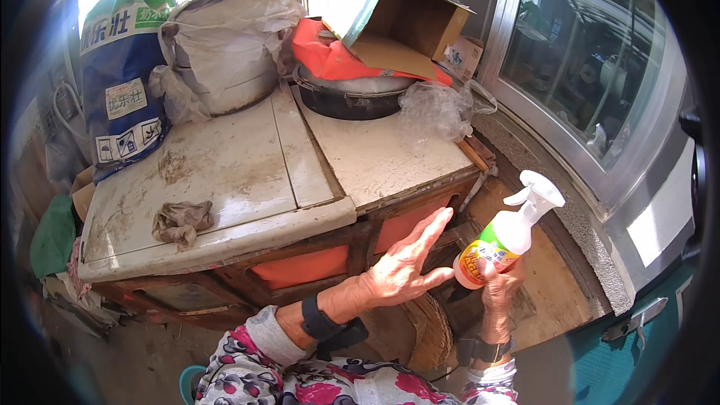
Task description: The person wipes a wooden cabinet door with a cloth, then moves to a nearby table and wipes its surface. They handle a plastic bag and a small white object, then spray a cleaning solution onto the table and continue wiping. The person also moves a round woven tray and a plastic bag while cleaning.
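My right hand (500, 287) grips a white plastic trigger spray bottle (498, 244) near its base. The bottle is tilted, its white trigger head up and to the right, and its label is green, yellow and red. Just left of it is my left hand (408, 264), with fingers apart and nothing held; its thumb comes close to the bottle, and whether they touch I cannot tell. A crumpled brown cloth (183, 222) lies on the stained white top of a wooden cabinet (242, 177), near its front edge.
At the cabinet's back stand a blue and green sack (121, 81), a plastic-covered white bucket (225, 70) and a black pan (351, 102) under a red bag and an open cardboard box (413, 22). Clear plastic film (430, 109) lies beside the pan. A window (579, 62) is at right.
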`<action>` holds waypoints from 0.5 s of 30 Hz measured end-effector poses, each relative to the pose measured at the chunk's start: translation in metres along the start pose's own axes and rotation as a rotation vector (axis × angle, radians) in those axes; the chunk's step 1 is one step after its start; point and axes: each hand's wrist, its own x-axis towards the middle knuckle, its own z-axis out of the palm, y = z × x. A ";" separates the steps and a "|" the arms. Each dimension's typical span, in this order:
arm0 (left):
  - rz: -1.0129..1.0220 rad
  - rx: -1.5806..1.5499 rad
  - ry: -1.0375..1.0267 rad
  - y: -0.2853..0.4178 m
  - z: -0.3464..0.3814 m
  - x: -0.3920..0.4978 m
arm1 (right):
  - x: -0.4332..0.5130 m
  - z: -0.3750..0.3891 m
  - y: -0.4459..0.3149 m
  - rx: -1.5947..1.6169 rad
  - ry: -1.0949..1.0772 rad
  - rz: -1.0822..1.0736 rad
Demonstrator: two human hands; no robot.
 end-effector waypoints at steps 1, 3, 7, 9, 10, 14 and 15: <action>-0.095 -0.116 -0.086 -0.004 0.006 -0.002 | -0.012 0.029 -0.002 0.073 -0.052 0.081; -0.151 -0.048 0.008 -0.007 0.010 -0.024 | -0.025 0.075 -0.007 0.143 -0.183 0.117; -0.177 -0.262 0.239 -0.018 -0.020 -0.067 | -0.040 0.126 -0.028 0.104 -0.352 0.100; -0.219 -0.317 0.349 -0.013 -0.034 -0.084 | -0.042 0.136 -0.042 0.256 -0.499 0.217; -0.250 -0.313 0.386 -0.009 -0.042 -0.091 | -0.037 0.143 -0.048 0.295 -0.576 0.212; -0.333 -0.270 0.391 0.015 -0.070 -0.121 | -0.008 0.175 -0.067 0.443 -0.798 0.157; -0.347 -0.265 0.364 0.019 -0.074 -0.127 | 0.000 0.185 -0.070 0.469 -0.883 0.182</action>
